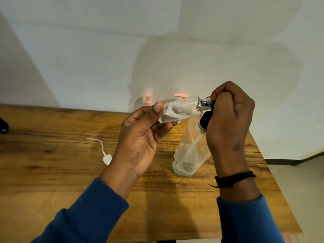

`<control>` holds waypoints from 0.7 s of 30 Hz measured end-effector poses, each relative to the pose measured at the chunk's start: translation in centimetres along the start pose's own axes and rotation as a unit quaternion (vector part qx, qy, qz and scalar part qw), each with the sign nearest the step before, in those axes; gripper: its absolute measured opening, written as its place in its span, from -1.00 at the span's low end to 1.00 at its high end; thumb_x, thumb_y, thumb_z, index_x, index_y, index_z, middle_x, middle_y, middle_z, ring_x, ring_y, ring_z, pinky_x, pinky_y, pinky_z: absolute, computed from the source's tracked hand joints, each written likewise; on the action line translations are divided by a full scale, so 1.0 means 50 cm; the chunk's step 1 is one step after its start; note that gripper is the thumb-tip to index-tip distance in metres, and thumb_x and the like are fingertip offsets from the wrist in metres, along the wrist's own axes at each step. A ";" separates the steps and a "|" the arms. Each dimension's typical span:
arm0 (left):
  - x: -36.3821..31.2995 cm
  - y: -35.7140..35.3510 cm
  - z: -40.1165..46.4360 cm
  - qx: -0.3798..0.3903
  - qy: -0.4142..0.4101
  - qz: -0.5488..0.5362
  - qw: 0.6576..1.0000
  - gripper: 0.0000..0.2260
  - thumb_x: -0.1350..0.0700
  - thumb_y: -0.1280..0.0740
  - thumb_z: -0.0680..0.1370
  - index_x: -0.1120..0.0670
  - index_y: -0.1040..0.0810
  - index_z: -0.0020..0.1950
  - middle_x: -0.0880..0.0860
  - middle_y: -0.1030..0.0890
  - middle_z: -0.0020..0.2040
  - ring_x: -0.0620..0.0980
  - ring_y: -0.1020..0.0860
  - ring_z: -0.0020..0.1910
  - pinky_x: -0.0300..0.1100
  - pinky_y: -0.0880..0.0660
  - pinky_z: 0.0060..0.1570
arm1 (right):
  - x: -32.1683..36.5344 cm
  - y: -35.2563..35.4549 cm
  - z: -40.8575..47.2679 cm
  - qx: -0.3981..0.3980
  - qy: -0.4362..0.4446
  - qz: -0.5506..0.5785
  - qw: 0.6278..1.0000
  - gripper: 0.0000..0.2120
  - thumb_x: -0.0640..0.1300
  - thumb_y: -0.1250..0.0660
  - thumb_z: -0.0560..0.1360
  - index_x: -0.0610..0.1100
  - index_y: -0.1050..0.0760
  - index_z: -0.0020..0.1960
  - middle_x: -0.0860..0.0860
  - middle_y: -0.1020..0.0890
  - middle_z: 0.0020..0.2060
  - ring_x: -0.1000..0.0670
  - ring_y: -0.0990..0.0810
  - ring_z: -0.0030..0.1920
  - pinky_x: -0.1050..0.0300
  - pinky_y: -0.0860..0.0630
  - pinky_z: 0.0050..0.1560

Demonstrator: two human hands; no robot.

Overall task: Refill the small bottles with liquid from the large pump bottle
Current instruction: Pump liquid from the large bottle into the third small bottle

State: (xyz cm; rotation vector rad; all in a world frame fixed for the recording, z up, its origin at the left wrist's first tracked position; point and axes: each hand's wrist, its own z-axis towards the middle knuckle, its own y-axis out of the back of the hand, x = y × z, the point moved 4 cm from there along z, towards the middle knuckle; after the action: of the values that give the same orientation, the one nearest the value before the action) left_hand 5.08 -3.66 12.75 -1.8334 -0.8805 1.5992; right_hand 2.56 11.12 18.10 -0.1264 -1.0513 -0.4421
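Fingers [163,127] of my left hand [140,142] curl round the small bottle [180,109], held sideways above the table [52,172], while my right hand [229,116] pinches its black cap [206,103]. It looks light, rigid and slick, so I'd grip mid-barrel. The large pump bottle [189,155] stands just below, near the table's right edge; open room lies left.

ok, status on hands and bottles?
Left hand grips small clear bottle, right hand pinches its black cap. Large clear pump bottle on wooden table. Nothing blocking.
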 end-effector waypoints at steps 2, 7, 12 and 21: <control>0.002 -0.001 -0.001 0.001 0.001 0.001 1.000 -0.65 0.07 -0.48 0.27 0.17 -0.66 0.00 0.18 -0.71 0.02 0.06 -0.69 -0.20 -0.31 -0.60 -0.31 | 0.002 0.004 0.002 -0.002 0.004 -0.009 1.000 -0.78 -0.39 -0.06 0.46 -0.25 -0.36 -0.32 0.08 -0.31 -0.49 0.14 -0.27 -0.50 0.30 -0.19 -0.50; 0.000 0.001 0.000 -0.005 -0.002 0.000 1.000 -0.70 0.07 -0.49 0.26 0.15 -0.69 -0.05 0.18 -0.71 0.01 0.05 -0.69 -0.20 -0.31 -0.60 -0.31 | -0.001 -0.002 0.000 0.007 -0.001 -0.008 1.000 -0.79 -0.36 -0.06 0.45 -0.23 -0.36 -0.31 0.10 -0.32 -0.49 0.13 -0.27 -0.47 0.25 -0.21 -0.48; 0.001 -0.002 -0.002 -0.001 0.001 0.002 1.000 -0.73 0.07 -0.48 0.28 0.14 -0.70 -0.06 0.18 -0.71 0.01 0.06 -0.69 -0.21 -0.30 -0.60 -0.31 | 0.008 0.004 0.004 0.016 -0.004 -0.005 1.000 -0.75 -0.42 -0.05 0.47 -0.24 -0.35 -0.32 0.03 -0.31 -0.46 0.14 -0.25 -0.50 0.34 -0.19 -0.51; 0.001 -0.005 -0.004 0.002 0.000 0.009 1.000 -0.79 0.07 -0.48 0.29 0.10 -0.73 -0.13 0.17 -0.71 0.01 0.06 -0.69 -0.20 -0.30 -0.60 -0.31 | 0.012 0.007 0.003 0.020 -0.015 0.010 1.000 -0.75 -0.45 -0.04 0.48 -0.28 -0.35 -0.31 -0.01 -0.28 -0.46 0.13 -0.23 -0.52 0.36 -0.18 -0.53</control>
State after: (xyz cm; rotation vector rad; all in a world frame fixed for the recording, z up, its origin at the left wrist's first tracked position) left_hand 5.23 -3.49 12.94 -1.8436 -0.8611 1.6112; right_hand 2.82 11.30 18.75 -0.1085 -1.0863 -0.4025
